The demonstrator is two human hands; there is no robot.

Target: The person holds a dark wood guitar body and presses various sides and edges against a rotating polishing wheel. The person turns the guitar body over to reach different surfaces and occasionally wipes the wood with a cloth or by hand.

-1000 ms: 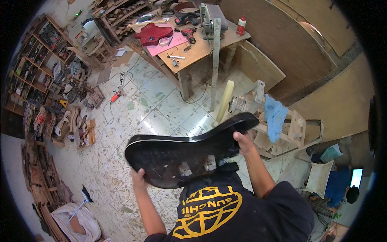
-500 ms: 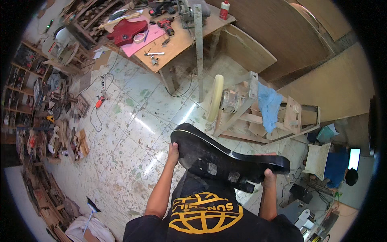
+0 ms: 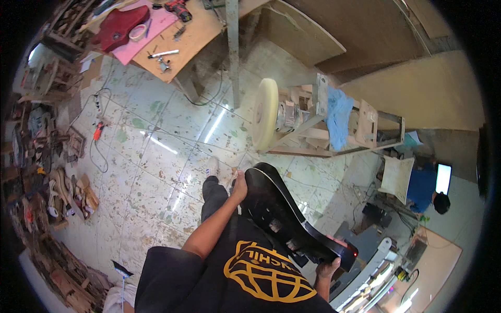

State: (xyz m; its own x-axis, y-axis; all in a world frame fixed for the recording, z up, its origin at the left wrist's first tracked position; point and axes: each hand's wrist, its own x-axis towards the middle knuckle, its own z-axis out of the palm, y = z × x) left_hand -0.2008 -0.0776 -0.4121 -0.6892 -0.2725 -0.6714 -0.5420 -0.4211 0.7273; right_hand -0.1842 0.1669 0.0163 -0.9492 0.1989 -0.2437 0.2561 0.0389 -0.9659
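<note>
A glossy black guitar body (image 3: 274, 195) is held diagonally in front of my torso, long edge tilted down to the right, with rectangular openings in its face. My left hand (image 3: 239, 185) is closed on its upper-left end, thumb on the rim. My right hand (image 3: 331, 261) grips the narrower lower-right end, partly hidden behind it. Beyond the body stands a pale yellow buffing wheel (image 3: 265, 113) on a motor in a metal frame (image 3: 321, 99), with a light blue cloth (image 3: 338, 117) draped over it.
A workbench (image 3: 172, 68) holds a red guitar body, drill and tape. Wood pieces (image 3: 70, 198) crowd the left. An orange tool (image 3: 98, 131) and cord lie on the tiled floor. Brown boards lean at upper right. Someone in blue (image 3: 422, 190) appears beside a lit screen (image 3: 443, 179).
The guitar body has swung from horizontal to diagonal, its right end now lower and nearer me. My view has shifted, bringing the wheel frame closer and moving the bench toward the upper left.
</note>
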